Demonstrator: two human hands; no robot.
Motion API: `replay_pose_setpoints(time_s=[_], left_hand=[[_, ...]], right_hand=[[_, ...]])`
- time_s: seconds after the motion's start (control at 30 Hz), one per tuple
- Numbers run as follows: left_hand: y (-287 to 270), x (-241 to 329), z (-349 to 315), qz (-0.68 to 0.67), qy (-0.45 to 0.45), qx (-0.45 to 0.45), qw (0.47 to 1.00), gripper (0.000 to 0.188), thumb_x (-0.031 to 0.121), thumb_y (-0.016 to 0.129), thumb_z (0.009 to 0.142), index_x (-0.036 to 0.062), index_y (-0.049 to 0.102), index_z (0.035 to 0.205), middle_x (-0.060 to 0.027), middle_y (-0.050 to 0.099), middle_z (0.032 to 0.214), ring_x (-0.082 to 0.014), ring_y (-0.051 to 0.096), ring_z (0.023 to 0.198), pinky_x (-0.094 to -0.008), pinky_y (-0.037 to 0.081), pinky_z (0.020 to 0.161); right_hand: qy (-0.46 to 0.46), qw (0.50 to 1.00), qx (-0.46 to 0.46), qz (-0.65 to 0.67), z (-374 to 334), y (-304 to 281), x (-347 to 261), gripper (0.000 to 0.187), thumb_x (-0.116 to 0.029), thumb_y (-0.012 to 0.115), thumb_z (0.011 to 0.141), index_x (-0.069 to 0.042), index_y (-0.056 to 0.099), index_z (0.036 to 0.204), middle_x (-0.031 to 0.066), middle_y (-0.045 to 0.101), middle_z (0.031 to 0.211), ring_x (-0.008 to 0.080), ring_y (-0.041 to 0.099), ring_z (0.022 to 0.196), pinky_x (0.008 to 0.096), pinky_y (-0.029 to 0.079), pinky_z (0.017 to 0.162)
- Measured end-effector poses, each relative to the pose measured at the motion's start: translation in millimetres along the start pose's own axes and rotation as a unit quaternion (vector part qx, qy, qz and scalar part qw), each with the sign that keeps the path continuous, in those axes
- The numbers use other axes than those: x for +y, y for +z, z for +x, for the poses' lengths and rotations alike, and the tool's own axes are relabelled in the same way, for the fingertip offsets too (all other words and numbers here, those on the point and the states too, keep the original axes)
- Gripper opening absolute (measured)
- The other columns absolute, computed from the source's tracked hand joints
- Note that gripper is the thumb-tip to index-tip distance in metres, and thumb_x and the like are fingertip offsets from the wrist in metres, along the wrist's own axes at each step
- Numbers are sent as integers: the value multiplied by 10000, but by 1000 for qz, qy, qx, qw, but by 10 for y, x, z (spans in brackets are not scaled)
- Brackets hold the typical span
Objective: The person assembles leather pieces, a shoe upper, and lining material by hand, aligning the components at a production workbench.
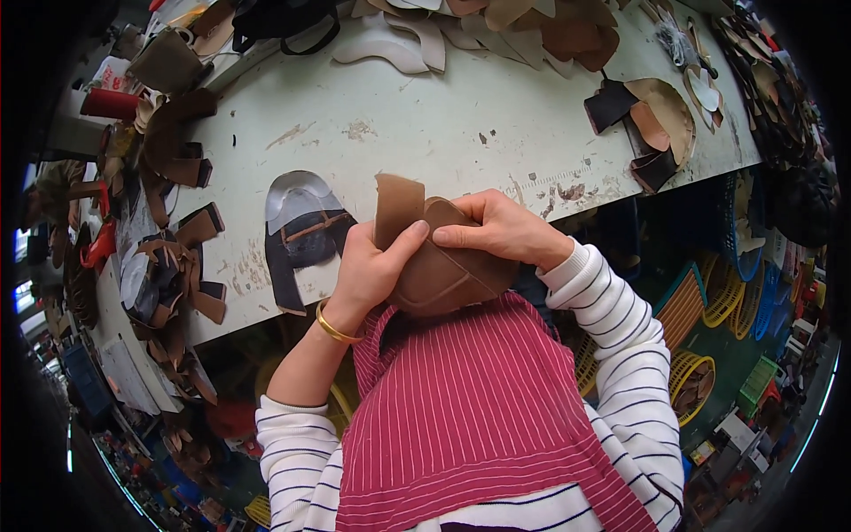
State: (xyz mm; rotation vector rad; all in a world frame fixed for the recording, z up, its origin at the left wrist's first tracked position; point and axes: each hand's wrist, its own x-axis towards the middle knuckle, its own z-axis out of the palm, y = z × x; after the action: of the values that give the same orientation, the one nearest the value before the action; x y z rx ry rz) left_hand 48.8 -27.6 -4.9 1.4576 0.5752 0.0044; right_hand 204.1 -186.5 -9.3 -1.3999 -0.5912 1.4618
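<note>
A brown leather shoe upper (448, 282) is held between my two hands, at the table's front edge and just above my apron. My left hand (368, 266), with a gold bangle at the wrist, grips its left side, thumb pressed on the leather. One flap of the upper stands up beside that thumb. Closed on the right side is my right hand (505, 232), its thumb near the left one and its fingers mostly hidden behind the leather. Left of my hands, another shoe upper (285, 257), black with a grey toe part, lies flat on the table.
The white worktable (399, 133) has worn marks. Piled shoe uppers (168, 284) lie at its left edge, pale cut pieces (381, 55) at the back. A tan and black upper (669, 115) lies far right. Yellow baskets (691, 381) stand below on the right.
</note>
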Motion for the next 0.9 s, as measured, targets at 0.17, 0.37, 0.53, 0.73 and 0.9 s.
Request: replay_pose_setpoints(time_s=[0.17,0.37,0.53,0.73,0.9], left_hand=[[-40,5,54,-260,-162,24,952,343,258,655,943,-31,647,1129,-106,696,1027,-155,678,855,-284,550,733],[-68,-283,-112,-449,-333,-87,825,375,233,586,993,-33,575,1258,-145,681,1133,-217,698,959,-331,579,837],[-5,-140,-205,-328,-217,-34,919,350,250,592,994,-23,616,1210,-110,692,1094,-165,684,934,-296,559,817],[61,-162,-245,-157,-79,-3,984,297,220,636,973,-47,674,1095,-54,709,984,-90,643,866,-244,522,755],[148,-78,-178,-211,-91,16,973,311,243,621,983,-37,670,1109,-60,708,995,-108,654,872,-251,527,769]], right_hand=[[-30,995,-90,-8,-60,3,-67,413,-261,761,892,41,662,1156,30,708,1004,71,608,905,257,518,833],[-243,958,-79,-133,-133,-39,37,236,-189,747,883,-7,607,937,50,570,793,141,513,752,310,465,733],[-121,990,-69,-34,-195,-121,-30,239,-234,696,925,-6,625,916,15,609,828,124,554,797,268,469,753],[-137,983,4,-121,-41,89,-25,301,-253,675,934,28,609,851,-5,546,713,58,454,702,242,425,622],[-130,978,112,116,8,-7,128,373,-304,521,1050,1,637,870,-17,610,756,57,520,700,229,448,655]])
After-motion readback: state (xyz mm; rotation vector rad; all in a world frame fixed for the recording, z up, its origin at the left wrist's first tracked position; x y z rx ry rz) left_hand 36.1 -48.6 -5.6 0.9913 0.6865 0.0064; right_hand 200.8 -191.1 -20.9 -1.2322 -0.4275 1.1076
